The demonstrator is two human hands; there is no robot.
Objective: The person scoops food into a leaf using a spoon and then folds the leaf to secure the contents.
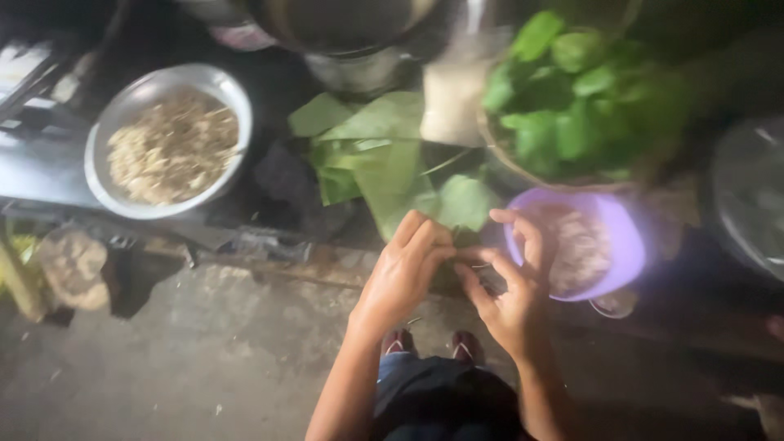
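Green folded leaf parcel (457, 245) sits pinched between both hands, left hand (404, 273) and right hand (510, 298) fingers grasping it. Purple bowl (625, 241) at 3 o'clock, metal bowl (167, 143) of grain way off at 10.

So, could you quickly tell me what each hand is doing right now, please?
Left hand: closed around a small folded green leaf parcel.
Right hand: fingers pinching the same leaf parcel from the other side, beside the purple bowl.

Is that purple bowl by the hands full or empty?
Partly full. The purple bowl holds a pale, grainy heap that covers its middle, with bare rim showing around it. The picture is too blurred to tell what the filling is.
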